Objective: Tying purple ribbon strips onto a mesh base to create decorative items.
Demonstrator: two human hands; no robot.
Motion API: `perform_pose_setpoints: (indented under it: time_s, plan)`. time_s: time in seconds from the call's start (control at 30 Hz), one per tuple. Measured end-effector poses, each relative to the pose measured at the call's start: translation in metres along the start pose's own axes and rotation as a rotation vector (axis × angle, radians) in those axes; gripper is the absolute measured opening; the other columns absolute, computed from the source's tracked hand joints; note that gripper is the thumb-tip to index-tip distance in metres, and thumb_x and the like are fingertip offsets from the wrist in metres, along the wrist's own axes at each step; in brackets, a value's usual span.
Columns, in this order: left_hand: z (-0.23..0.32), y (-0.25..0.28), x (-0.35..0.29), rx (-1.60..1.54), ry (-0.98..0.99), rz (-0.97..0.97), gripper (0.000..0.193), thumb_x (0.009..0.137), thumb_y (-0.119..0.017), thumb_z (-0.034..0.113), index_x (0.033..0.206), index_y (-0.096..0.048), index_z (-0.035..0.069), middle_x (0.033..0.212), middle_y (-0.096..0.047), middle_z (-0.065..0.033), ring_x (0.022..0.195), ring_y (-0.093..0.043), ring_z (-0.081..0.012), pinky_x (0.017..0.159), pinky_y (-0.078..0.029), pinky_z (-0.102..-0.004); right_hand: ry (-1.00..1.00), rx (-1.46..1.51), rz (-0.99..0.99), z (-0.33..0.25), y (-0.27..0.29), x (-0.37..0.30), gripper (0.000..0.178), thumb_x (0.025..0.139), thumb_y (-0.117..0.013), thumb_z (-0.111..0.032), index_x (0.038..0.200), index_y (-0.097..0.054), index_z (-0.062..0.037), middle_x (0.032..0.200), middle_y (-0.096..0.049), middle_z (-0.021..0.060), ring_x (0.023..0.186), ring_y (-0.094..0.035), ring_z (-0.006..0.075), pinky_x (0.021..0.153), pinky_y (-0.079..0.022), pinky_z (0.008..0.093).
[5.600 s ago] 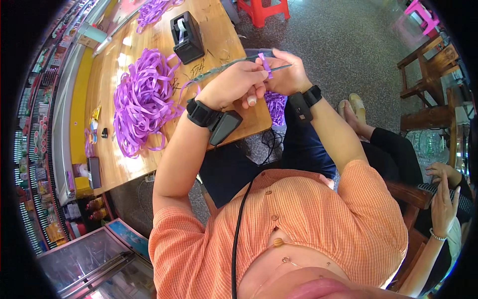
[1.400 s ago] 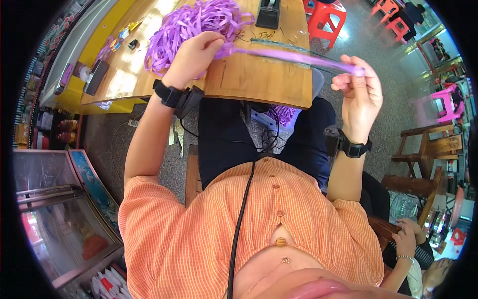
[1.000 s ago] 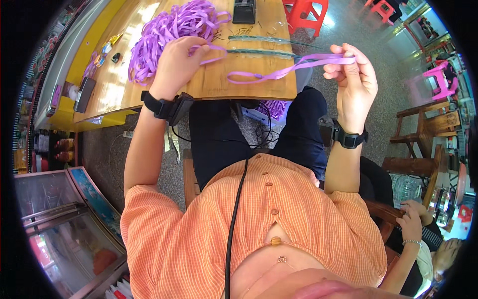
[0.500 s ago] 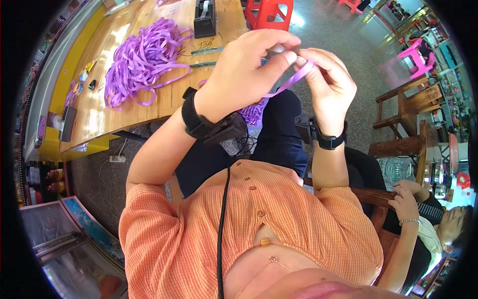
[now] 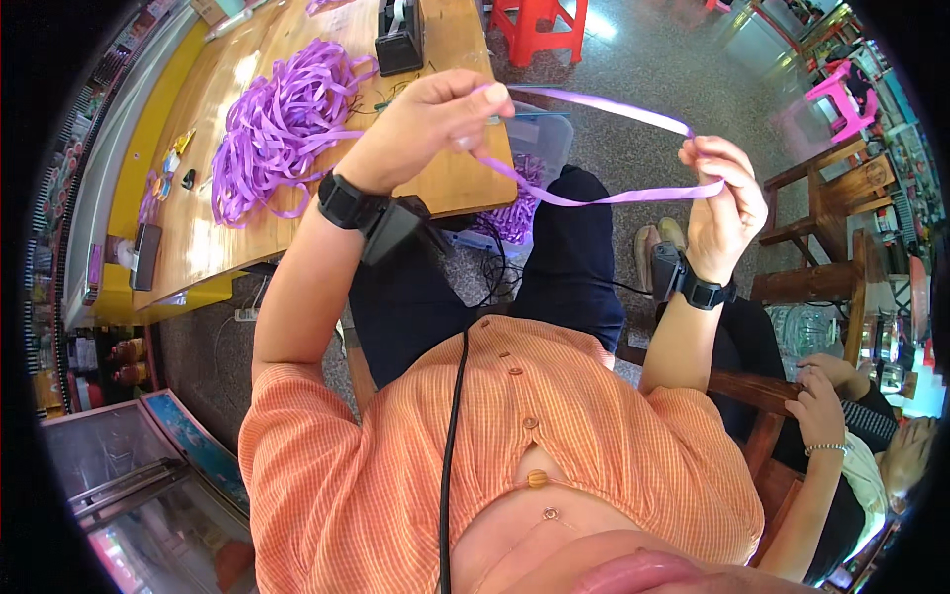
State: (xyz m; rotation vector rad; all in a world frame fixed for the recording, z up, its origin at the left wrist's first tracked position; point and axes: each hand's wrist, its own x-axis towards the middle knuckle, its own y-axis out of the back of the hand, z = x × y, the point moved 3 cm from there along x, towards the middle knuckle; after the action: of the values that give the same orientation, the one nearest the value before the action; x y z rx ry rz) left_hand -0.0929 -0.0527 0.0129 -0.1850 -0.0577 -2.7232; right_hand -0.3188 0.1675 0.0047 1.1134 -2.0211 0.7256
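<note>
A narrow purple ribbon (image 5: 614, 197) is stretched in a loop between my two hands, its upper and lower strands apart. My left hand (image 5: 435, 124), above the table's right edge, pinches one end of the loop between thumb and fingers. Out over the floor, my right hand (image 5: 729, 208) has its fingers closed on the other end. Left of my left hand, a tangled heap of purple ribbon (image 5: 282, 129) lies on the wooden table (image 5: 435, 188).
Below the table edge stands a clear plastic bin (image 5: 554, 144) holding purple ribbon. A black tape dispenser (image 5: 399, 49) sits on the table. Beyond are a red stool (image 5: 539, 35) and a pink stool (image 5: 846, 104). Another person's hand (image 5: 819, 406) is at the right, by a wooden chair (image 5: 752, 391).
My hands were close together with the ribbon between them. They have moved apart, left hand leftward and right hand rightward and down, and the ribbon has spread into a wide loop.
</note>
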Motion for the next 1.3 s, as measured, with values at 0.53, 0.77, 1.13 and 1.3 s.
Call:
perform_pose_setpoints:
  time_s: [0.53, 0.77, 1.13, 1.3]
  plan:
    - [0.021, -0.044, 0.04, 0.582, -0.254, -0.094, 0.024, 0.095, -0.06, 0.024, 0.098, -0.069, 0.002, 0.072, -0.062, -0.0029, 0.065, -0.059, -0.0102, 0.06, -0.047, -0.028, -0.665, 0.023, -0.258, 0.038, -0.073, 0.012, 0.029, 0.098, -0.06, -0.017, 0.121, -0.065, 0.0007, 0.107, -0.068, 0.0073, 0.104, -0.06, 0.0148, 0.094, -0.044, 0.0285]
    - [0.013, -0.029, 0.033, 0.51, -0.067, -0.114, 0.022, 0.095, -0.06, 0.023, 0.099, -0.069, 0.003, 0.07, -0.061, -0.0009, 0.06, -0.057, -0.0081, 0.056, -0.047, -0.0253, -0.628, -0.133, -0.199, 0.045, -0.041, 0.007, 0.018, 0.097, -0.063, -0.017, 0.101, -0.07, -0.0002, 0.09, -0.067, 0.0015, 0.084, -0.058, 0.0087, 0.08, -0.044, 0.0225]
    - [-0.001, -0.047, 0.049, 0.799, -0.272, -0.027, 0.02, 0.09, -0.063, 0.022, 0.09, -0.068, 0.003, 0.076, -0.065, -0.0133, 0.072, -0.066, -0.0281, 0.065, -0.051, -0.0364, -0.659, -0.016, -0.314, 0.063, -0.055, 0.001, 0.036, 0.092, -0.062, -0.001, 0.128, -0.057, -0.0005, 0.119, -0.065, 0.0061, 0.111, -0.059, 0.0126, 0.097, -0.046, 0.0275]
    - [-0.011, -0.055, 0.058, 0.931, -0.372, 0.025, 0.014, 0.087, -0.06, 0.019, 0.084, -0.067, 0.007, 0.077, -0.067, -0.0148, 0.076, -0.066, -0.0357, 0.067, -0.052, -0.043, -0.699, -0.112, -0.31, 0.073, -0.04, -0.001, 0.029, 0.091, -0.065, -0.004, 0.12, -0.061, -0.001, 0.114, -0.066, 0.0045, 0.105, -0.06, 0.0115, 0.094, -0.047, 0.0276]
